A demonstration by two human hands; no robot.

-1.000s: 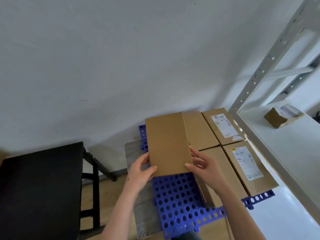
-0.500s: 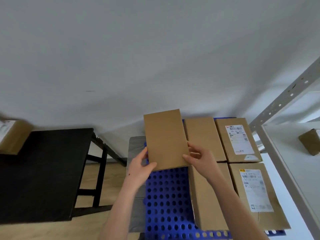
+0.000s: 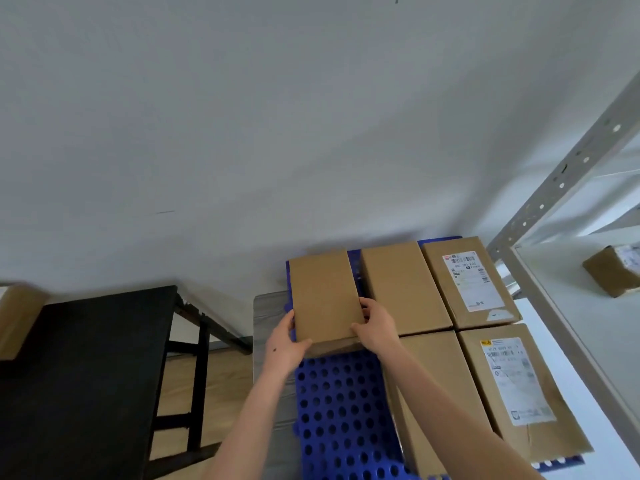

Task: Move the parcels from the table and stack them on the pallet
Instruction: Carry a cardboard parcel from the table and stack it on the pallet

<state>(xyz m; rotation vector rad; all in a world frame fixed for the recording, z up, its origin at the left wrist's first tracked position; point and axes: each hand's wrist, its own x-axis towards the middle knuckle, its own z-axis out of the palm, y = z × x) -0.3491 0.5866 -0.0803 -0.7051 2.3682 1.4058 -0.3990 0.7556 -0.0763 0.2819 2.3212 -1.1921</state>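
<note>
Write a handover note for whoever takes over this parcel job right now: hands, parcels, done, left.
Hands: left hand and right hand grip the near corners of a plain box at the blue pallet's far left slot.
Done: two plain parcels and two labelled parcels lie on the pallet.
Left: release this box, then fetch the waiting parcel at the black table's left edge; the pallet's near left slot is bare.

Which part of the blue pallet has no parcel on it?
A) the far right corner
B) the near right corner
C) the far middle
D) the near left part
D: the pallet shows its holed blue surface bare at the near left, just in front of the parcel that the left hand and right hand grip.
</note>
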